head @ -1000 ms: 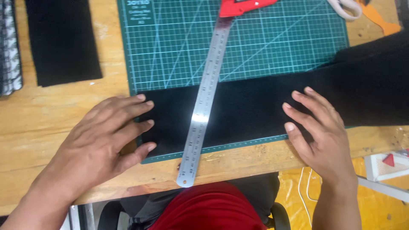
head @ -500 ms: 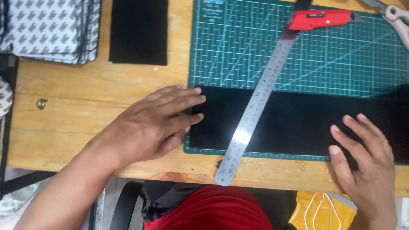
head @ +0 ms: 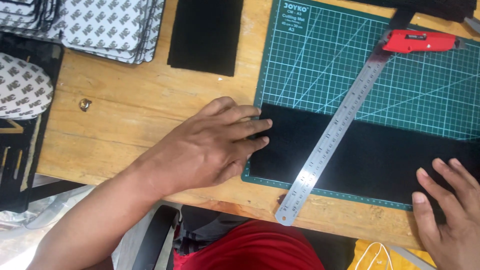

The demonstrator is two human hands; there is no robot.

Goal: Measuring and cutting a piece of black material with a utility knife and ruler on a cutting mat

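Observation:
A long strip of black fabric (head: 370,155) lies flat across the near part of a green cutting mat (head: 425,95). My left hand (head: 210,145) rests flat with its fingertips on the strip's left end. My right hand (head: 452,215) presses flat on the strip near its right end, partly cut off by the frame edge. A steel ruler (head: 332,135) lies diagonally over the fabric, its lower tip past the mat's front edge. A red utility knife (head: 417,41) sits at the ruler's far end.
A second black fabric piece (head: 206,35) lies on the wooden table (head: 130,115) left of the mat. Stacks of patterned white pads (head: 105,25) fill the far left. A small metal stud (head: 85,104) sits on the wood. The table's front edge is close to my body.
The view has shifted, so the mat and fabric sit further right in frame. Both hands stay flat on the strip, the left at its left end, the right further toward its right end.

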